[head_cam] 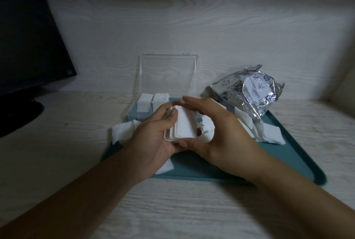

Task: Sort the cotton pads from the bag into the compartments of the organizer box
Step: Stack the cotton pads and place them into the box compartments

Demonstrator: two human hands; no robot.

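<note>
Black monitor [28, 33] fills the far left edge, its base resting on the pale wood-grain desk [172, 210], well apart from the work. A broad strip of bare desk lies between the monitor and the teal tray [288, 152].

At the tray's left edge, loose cotton pads [123, 132] spill over the rim onto the desk. Behind them stands the clear organizer box [153, 104], its lid [168, 73] raised upright against the back wall; two white stacks of pads [151, 101] sit side by side in its rear left compartments. The box's front and right compartments are hidden by the hands.

Above the tray's middle, the left hand [151, 137] grips a stack of pads [184, 125] from the left, thumb curled over its top face. The right hand [217, 133] pinches the same stack by its ends, fingers arched over the far edge and thumb pressed at the near edge.

Another pad [165, 166] lies under the left wrist near the tray's front rim. More pads [269, 133] lie scattered on the tray's right half, beneath the crumpled silver bag [249, 92], which sits open at the tray's back right corner. Bare desk runs along the front and right of the tray.
</note>
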